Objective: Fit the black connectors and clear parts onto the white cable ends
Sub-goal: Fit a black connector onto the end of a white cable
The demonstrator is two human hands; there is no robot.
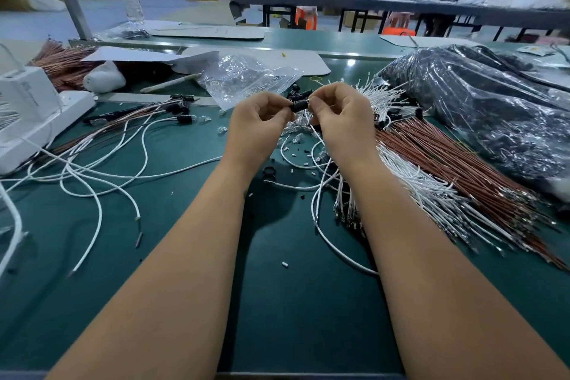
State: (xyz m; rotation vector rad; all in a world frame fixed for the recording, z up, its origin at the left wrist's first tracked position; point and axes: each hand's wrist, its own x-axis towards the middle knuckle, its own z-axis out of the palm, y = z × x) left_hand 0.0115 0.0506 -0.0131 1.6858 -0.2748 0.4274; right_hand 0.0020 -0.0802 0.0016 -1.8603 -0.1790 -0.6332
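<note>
A short black connector (pixel 299 105) lay level above the table's middle, pinched at each end. Clear parts (pixel 297 129) were scattered just below it. White cables (pixel 410 182) fanned out to the right, more looping left.

No legible text or labels

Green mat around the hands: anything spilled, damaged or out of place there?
Small white and black bits lie scattered loose on the green mat, and clear parts have spilled under the hands. Both hands, left and right, pinch one black connector. No damage visible.
</note>
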